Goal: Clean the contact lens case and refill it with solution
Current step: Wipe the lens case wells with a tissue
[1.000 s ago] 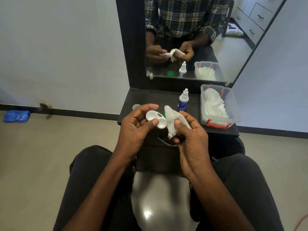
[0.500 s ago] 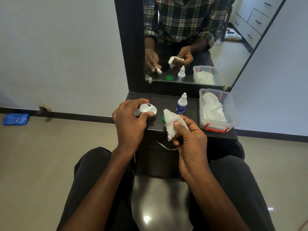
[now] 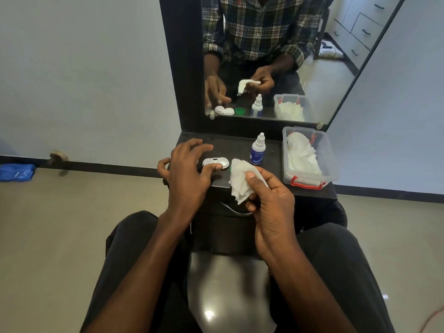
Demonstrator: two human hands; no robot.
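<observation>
The white contact lens case (image 3: 214, 162) lies flat on the black table (image 3: 230, 145), just left of the middle. My left hand (image 3: 187, 174) hovers over its left end with fingers spread, and only the thumb tip rests on the case. My right hand (image 3: 269, 200) is closed on a crumpled white tissue (image 3: 240, 181), held above the table's front edge just right of the case. The small solution bottle (image 3: 257, 152), white with a blue label, stands upright behind the tissue. A green cap (image 3: 230, 168) peeks out from behind the tissue.
A clear plastic box (image 3: 310, 183) with red clips, holding white tissues, sits at the table's right end. A mirror (image 3: 276, 56) rises at the back and reflects the hands and objects. My knees are under the table front. A blue cloth (image 3: 15, 173) lies on the floor, far left.
My left hand carried the lens case forward, set it down on the table and opened its fingers. My right hand kept the tissue and stayed near the table's front edge.
</observation>
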